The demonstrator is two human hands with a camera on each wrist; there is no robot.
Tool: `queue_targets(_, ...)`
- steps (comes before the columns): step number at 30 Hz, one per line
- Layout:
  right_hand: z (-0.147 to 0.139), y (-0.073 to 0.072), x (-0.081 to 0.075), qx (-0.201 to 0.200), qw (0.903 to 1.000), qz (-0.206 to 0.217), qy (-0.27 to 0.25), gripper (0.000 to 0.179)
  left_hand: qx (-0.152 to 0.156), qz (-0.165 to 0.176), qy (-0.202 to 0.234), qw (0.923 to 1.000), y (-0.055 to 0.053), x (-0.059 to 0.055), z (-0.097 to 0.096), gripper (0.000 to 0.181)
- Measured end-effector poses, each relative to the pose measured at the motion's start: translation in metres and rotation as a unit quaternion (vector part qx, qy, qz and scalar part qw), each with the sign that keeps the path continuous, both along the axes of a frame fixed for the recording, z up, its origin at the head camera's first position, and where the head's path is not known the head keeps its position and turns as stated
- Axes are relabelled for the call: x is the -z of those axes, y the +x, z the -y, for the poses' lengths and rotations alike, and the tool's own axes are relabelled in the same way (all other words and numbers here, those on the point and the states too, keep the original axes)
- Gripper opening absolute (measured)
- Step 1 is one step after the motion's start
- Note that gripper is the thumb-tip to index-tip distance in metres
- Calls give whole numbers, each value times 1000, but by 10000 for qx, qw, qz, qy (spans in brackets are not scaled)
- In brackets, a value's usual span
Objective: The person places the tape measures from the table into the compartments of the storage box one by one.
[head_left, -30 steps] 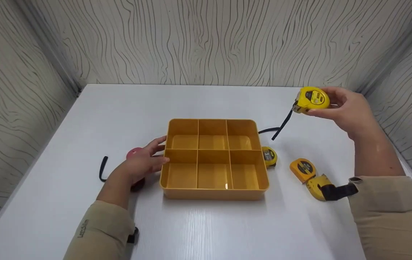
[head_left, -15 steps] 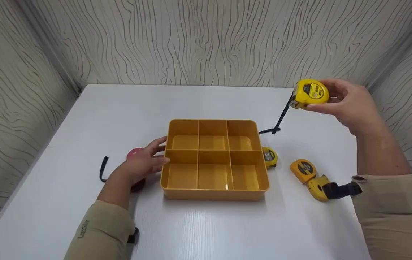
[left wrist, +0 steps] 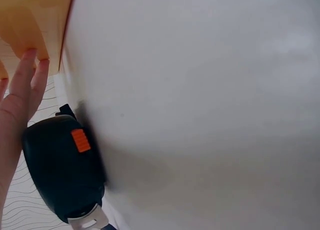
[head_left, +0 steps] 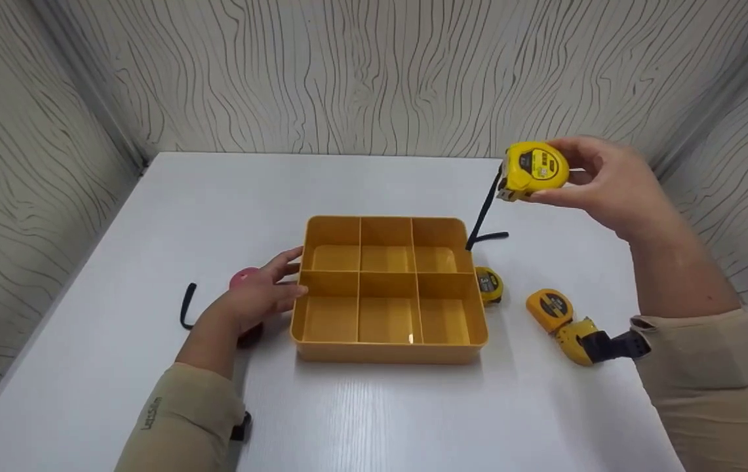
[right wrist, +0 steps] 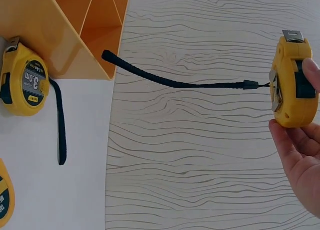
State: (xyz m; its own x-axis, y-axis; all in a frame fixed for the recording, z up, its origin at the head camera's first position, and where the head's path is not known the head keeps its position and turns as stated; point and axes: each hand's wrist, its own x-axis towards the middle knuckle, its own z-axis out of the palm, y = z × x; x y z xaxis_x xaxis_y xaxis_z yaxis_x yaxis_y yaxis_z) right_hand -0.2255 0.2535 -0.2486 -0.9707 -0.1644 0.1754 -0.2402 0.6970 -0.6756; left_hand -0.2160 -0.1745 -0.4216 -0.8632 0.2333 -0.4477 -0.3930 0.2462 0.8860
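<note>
My right hand (head_left: 616, 187) grips a yellow tape measure (head_left: 536, 169) between thumb and fingers, raised above the table's back right. Its black wrist strap (right wrist: 175, 83) hangs down toward the right rim of the yellow six-compartment box (head_left: 387, 354). All the box's compartments that show hold nothing. On the left, my left hand (head_left: 262, 295) rests against the box's left wall, its fingers (left wrist: 22, 82) extended along the outside. Beneath that hand lies a dark tape measure (left wrist: 62, 165) with an orange button, mostly hidden in the head view.
Right of the box, a yellow 3 m tape measure (right wrist: 29, 82) lies against the wall, its strap behind it. Farther right are an orange tape measure (head_left: 551, 309) and a yellow one (head_left: 577, 342), partly covered by a wrist mount. A pink round thing (head_left: 242, 278) shows behind the left hand.
My right hand has carried the yellow tape measure slightly up and then left toward the box, its strap swinging along. The left hand and the box have stayed put.
</note>
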Motion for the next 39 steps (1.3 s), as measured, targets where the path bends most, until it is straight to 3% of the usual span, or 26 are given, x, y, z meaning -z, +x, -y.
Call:
queue_targets(9, 15, -5, 3, -379, 9985, 254, 297, 70, 29, -15, -33, 10000, -1, 0, -1, 77)
queue_targets(28, 41, -16, 34, -1044, 9869, 675, 1030, 67, 46, -19, 30, 10000, -1, 0, -3, 77)
queue_targets(39, 51, -26, 51, -1088, 9800, 821, 1448, 64, -9, 28, 5, 10000, 0, -1, -4, 78)
